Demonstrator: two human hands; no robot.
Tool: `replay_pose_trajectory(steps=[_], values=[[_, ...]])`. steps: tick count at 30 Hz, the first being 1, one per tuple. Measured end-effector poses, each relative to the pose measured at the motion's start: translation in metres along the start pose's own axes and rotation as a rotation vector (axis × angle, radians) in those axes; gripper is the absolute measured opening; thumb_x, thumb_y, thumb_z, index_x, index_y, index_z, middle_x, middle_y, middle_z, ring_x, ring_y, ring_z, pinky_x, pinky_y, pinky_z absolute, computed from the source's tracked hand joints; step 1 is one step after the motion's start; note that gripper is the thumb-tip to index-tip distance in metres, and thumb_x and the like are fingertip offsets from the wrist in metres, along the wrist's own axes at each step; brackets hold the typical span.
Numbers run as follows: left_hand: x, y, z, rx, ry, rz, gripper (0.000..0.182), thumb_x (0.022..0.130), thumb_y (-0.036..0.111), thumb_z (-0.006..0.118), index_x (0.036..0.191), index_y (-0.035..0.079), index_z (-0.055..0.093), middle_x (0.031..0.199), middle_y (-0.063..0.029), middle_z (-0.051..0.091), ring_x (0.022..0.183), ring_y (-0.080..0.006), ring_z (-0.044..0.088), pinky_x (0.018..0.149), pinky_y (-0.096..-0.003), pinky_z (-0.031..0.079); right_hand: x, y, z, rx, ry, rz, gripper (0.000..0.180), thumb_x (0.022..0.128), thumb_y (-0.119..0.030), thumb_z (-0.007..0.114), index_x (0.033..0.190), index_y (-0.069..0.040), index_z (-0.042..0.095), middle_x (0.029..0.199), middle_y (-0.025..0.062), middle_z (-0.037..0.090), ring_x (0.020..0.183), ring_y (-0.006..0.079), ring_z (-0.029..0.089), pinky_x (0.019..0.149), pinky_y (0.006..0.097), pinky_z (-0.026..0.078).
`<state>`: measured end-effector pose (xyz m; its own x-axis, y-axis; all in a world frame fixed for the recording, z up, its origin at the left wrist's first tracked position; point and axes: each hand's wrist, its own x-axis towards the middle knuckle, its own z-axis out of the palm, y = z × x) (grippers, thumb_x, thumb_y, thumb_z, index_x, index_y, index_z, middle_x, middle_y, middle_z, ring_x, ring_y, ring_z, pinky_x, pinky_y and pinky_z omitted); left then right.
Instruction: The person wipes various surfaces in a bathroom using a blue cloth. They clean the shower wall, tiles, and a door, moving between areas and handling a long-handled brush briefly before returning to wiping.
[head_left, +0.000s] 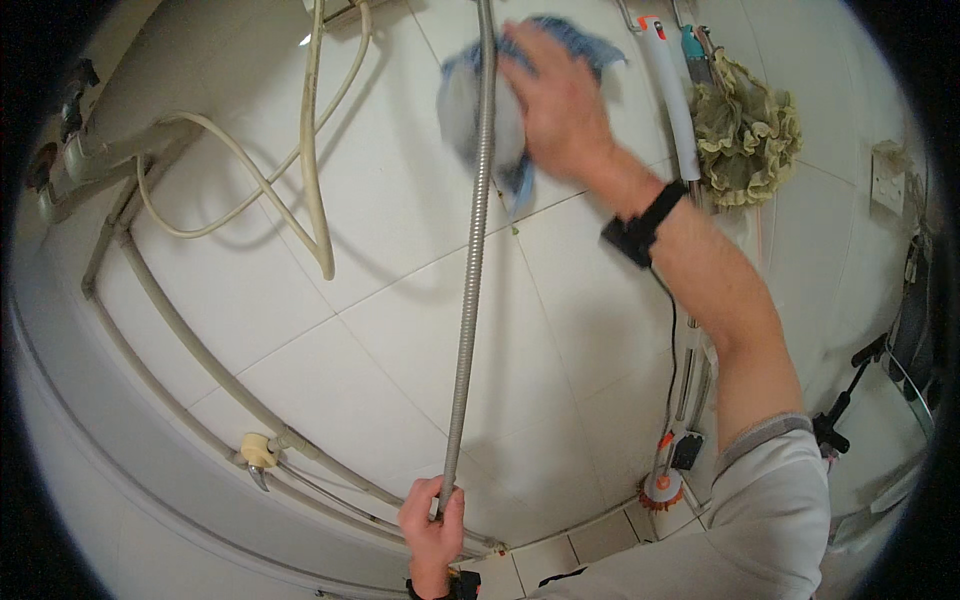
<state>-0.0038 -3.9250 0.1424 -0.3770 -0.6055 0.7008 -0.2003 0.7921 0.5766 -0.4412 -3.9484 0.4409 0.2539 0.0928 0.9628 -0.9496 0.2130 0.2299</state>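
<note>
My right hand (562, 112), blurred, lies over a blue and whitish cloth (461, 105) against the white wall tiles. The cloth spreads out on both sides of the fingers, and part of it hides under the palm. Lower down, my left hand (431, 529) is closed around a ribbed metal hose (471, 277). That hose runs straight up from the fist and crosses in front of the cloth. A black strap (645, 225) circles my right wrist, with a thin cable hanging from it.
Cream hose (315, 187) loops at upper left. Grey pipes (180, 322) line the left side, with a yellowish valve (259, 450). A frilly yellowish mesh item (746, 135) hangs beside a white-handled tool (671, 97). An orange-bristled round brush (661, 489) stands at lower right; a wall socket (887, 180) is farther right.
</note>
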Motion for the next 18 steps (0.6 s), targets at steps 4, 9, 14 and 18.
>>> replay_pose_trajectory(steps=[4, 9, 14, 18], values=[[-0.001, -0.009, 0.0, 0.017, 0.015, 0.002, 0.017, 0.092, 0.0, 0.076, 0.109, -0.002, 0.071, 0.087, -0.0139, 0.066, 0.075, -0.0281, 0.061, 0.069, -0.0365, 0.049, 0.029, 0.018, 0.008, -0.035, 0.068, 0.182, 0.043, 0.097, -0.021, 0.069, 0.135, -0.001, 0.069, 0.162, 0.0289, 0.048, 0.148, 0.0483, 0.045, 0.117, 0.063, 0.038], [-0.006, -0.019, 0.004, -0.001, 0.003, -0.013, 0.02, 0.094, 0.003, 0.077, 0.112, -0.003, 0.071, 0.088, -0.0138, 0.066, 0.076, -0.0277, 0.061, 0.071, -0.0366, 0.049, -0.058, -0.003, 0.015, -0.287, 0.024, 0.499, 0.052, 0.096, -0.025, 0.068, 0.142, -0.001, 0.065, 0.165, 0.0285, 0.045, 0.154, 0.0448, 0.041, 0.119, 0.058, 0.041], [-0.008, -0.026, 0.0, 0.0, 0.024, -0.001, 0.024, 0.096, 0.001, 0.074, 0.12, -0.002, 0.073, 0.094, -0.0145, 0.07, 0.083, -0.0278, 0.067, 0.077, -0.0365, 0.053, -0.304, -0.029, -0.013, 0.052, -0.336, 0.685, 0.072, 0.097, -0.034, 0.073, 0.157, -0.002, 0.051, 0.17, 0.0248, 0.04, 0.158, 0.039, 0.036, 0.132, 0.0517, 0.026], [-0.003, -0.032, 0.001, 0.064, 0.011, -0.025, 0.025, 0.099, -0.001, 0.069, 0.124, -0.005, 0.07, 0.099, -0.0124, 0.073, 0.089, -0.0212, 0.067, 0.084, -0.0364, 0.055, -0.465, -0.096, -0.038, 0.613, -0.418, 1.313, 0.075, 0.105, -0.019, 0.065, 0.168, 0.003, 0.031, 0.17, 0.02, 0.041, 0.152, 0.0336, 0.041, 0.134, 0.0454, 0.021]])
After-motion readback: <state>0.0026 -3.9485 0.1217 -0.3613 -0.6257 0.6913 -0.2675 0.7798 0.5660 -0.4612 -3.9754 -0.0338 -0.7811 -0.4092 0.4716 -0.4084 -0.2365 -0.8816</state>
